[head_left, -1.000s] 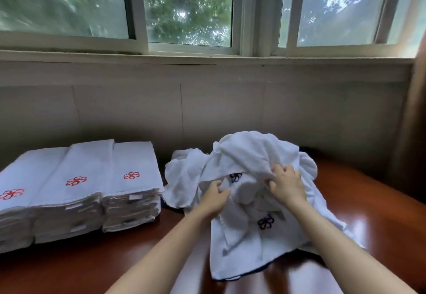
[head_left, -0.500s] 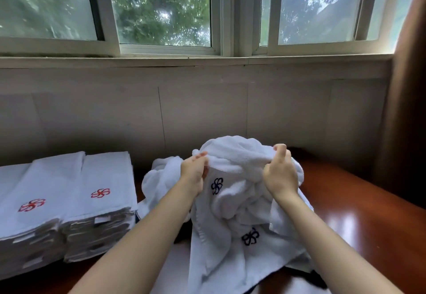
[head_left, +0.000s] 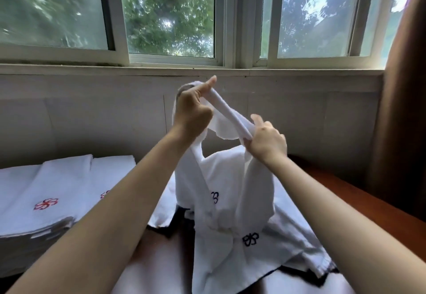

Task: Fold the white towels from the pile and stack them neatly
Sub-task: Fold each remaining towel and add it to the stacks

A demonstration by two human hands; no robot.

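White towel (head_left: 227, 114) edge slanting down-right

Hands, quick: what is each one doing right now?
Left hand: grips the lifted white towel at its raised end.
Right hand: grips the same towel, lower down.

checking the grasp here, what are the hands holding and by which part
Both hold one white towel by its top edge: the left hand grips the raised end, the right hand pinches the edge lower down.
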